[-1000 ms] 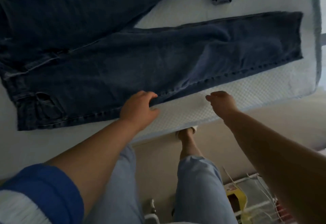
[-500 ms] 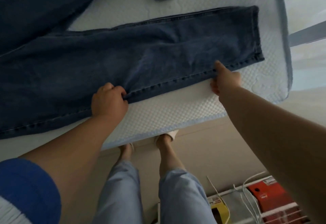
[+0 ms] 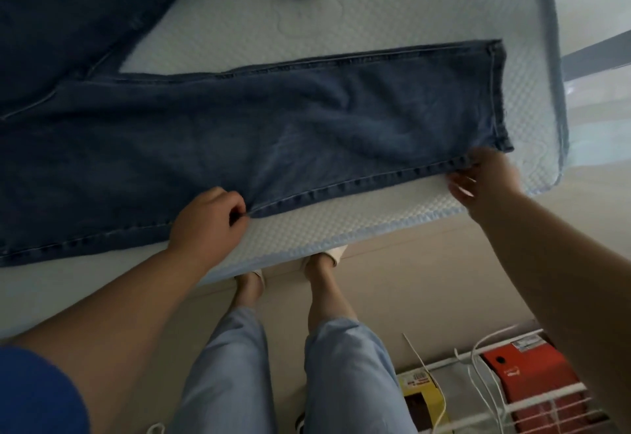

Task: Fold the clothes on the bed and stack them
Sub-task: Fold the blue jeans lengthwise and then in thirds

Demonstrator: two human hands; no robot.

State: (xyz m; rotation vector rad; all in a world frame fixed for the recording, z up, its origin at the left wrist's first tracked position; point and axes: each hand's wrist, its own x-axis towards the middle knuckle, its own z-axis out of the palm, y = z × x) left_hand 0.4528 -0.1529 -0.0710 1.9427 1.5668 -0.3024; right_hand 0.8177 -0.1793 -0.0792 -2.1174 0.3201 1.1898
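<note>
the jeans [image 3: 273,133] lie flat across the bed [image 3: 392,16], the near leg along its edge. your left hand [image 3: 208,218] pinches the outer seam mid-leg and your right hand [image 3: 485,179] grips the hem corner. denim is heavy and limp, so expect sag between those two holds.

White quilted bed [image 3: 392,13], dark blue jeans [image 3: 307,126] spread flat on it

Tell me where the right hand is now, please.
In the head view, the right hand is at the right, near the mattress corner, gripping the jeans by the near hem corner of the leg.
</note>
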